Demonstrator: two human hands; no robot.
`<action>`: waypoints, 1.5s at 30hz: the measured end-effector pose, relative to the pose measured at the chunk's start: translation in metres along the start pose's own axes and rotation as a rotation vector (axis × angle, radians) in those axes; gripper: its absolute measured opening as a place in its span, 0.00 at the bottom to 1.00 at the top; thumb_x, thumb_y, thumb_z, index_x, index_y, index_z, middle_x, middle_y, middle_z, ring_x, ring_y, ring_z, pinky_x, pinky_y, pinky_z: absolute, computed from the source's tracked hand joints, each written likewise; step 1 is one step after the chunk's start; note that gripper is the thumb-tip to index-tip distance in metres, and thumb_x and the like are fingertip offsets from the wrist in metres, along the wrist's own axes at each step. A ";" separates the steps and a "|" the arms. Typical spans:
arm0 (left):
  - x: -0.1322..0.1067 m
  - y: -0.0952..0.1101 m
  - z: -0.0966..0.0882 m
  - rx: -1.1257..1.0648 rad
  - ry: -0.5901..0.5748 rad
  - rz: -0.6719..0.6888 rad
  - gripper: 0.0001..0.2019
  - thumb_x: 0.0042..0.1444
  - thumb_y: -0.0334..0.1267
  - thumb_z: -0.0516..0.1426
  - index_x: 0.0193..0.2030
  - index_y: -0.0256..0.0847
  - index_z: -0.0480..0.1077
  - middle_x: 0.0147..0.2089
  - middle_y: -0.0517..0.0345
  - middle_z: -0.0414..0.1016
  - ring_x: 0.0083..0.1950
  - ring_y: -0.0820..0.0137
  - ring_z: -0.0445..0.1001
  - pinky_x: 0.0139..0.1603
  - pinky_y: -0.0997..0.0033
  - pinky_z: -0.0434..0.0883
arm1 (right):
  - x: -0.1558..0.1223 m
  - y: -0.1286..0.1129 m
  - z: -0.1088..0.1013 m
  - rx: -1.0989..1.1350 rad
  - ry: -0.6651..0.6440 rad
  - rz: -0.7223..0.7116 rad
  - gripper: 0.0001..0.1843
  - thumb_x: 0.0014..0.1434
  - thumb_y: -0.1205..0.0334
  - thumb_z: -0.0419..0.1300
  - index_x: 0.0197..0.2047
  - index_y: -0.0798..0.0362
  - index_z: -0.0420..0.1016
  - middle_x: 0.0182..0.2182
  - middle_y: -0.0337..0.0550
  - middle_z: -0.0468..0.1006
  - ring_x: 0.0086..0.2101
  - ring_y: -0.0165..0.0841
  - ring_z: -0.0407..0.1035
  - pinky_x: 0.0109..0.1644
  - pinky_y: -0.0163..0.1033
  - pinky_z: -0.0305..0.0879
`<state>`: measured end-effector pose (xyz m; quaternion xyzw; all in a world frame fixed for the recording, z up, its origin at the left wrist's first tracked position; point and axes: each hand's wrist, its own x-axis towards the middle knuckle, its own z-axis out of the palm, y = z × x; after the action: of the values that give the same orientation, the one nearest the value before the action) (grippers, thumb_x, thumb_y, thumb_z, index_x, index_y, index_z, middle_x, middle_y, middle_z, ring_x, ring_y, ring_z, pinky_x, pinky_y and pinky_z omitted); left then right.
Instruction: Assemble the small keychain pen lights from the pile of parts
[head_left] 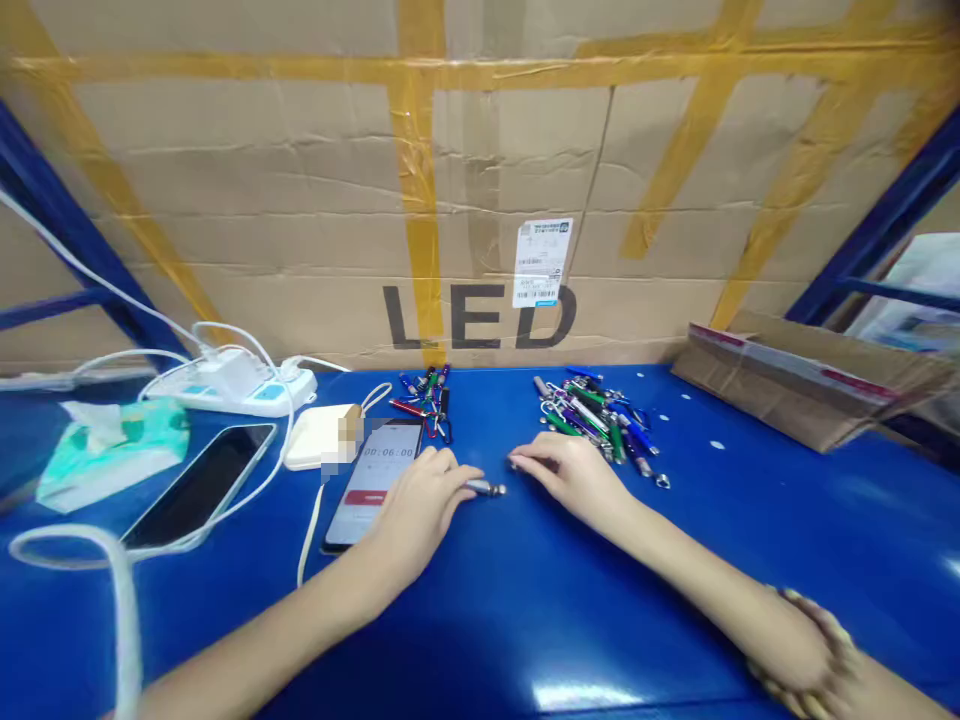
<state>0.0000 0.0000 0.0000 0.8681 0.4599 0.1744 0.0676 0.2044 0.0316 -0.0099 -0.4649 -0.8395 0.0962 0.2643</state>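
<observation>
My left hand (421, 510) is closed in a pinch around a small silver keychain flashlight (481, 487), whose narrower tip points right, just above the blue table (570, 590). To its right, my right hand (574, 475) has thumb and forefinger pressed together. A tiny shiny piece shows at those fingertips, too small to name. Behind my right hand lies a pile of colored keychain flashlights (600, 415) with clips, in purple, green, blue and silver. A smaller group of them (431, 390) lies behind my left hand.
A phone showing a timer (371, 485) lies partly behind my left hand. Farther left are a white square device (319, 437), a dark phone (202, 485), a tissue pack (116, 450), and a power strip (247, 390) with cables. A large cardboard box (315, 220) stands behind; an open carton (810, 380) sits right.
</observation>
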 end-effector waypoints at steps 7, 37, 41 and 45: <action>0.000 -0.003 -0.002 0.068 0.072 0.021 0.14 0.59 0.26 0.50 0.47 0.40 0.73 0.38 0.52 0.71 0.37 0.65 0.66 0.38 0.65 0.67 | -0.004 0.002 -0.010 -0.201 0.040 0.034 0.11 0.60 0.64 0.54 0.39 0.51 0.79 0.34 0.43 0.77 0.34 0.34 0.72 0.35 0.34 0.66; 0.004 0.011 -0.006 -0.574 0.319 -0.379 0.04 0.51 0.34 0.50 0.35 0.42 0.61 0.26 0.65 0.60 0.22 0.76 0.59 0.23 0.78 0.59 | 0.002 0.003 -0.007 -0.338 -0.006 0.072 0.10 0.58 0.66 0.56 0.42 0.48 0.75 0.38 0.41 0.76 0.39 0.34 0.68 0.40 0.36 0.61; 0.008 -0.005 -0.007 -0.344 0.339 -0.288 0.04 0.52 0.32 0.49 0.36 0.41 0.61 0.32 0.60 0.65 0.28 0.72 0.65 0.28 0.75 0.65 | 0.005 0.028 -0.018 -0.411 0.070 0.207 0.11 0.55 0.71 0.55 0.41 0.54 0.74 0.39 0.47 0.75 0.41 0.39 0.67 0.38 0.37 0.61; 0.014 -0.027 -0.012 -0.147 0.307 -0.224 0.06 0.52 0.34 0.51 0.37 0.41 0.65 0.36 0.57 0.69 0.39 0.66 0.69 0.42 0.65 0.67 | 0.007 0.035 -0.019 -0.424 0.116 0.203 0.13 0.54 0.70 0.55 0.42 0.53 0.73 0.40 0.49 0.73 0.42 0.39 0.67 0.38 0.38 0.62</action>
<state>-0.0181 0.0267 0.0076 0.7675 0.5444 0.3291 0.0791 0.2376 0.0547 -0.0054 -0.5967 -0.7734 -0.0830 0.1973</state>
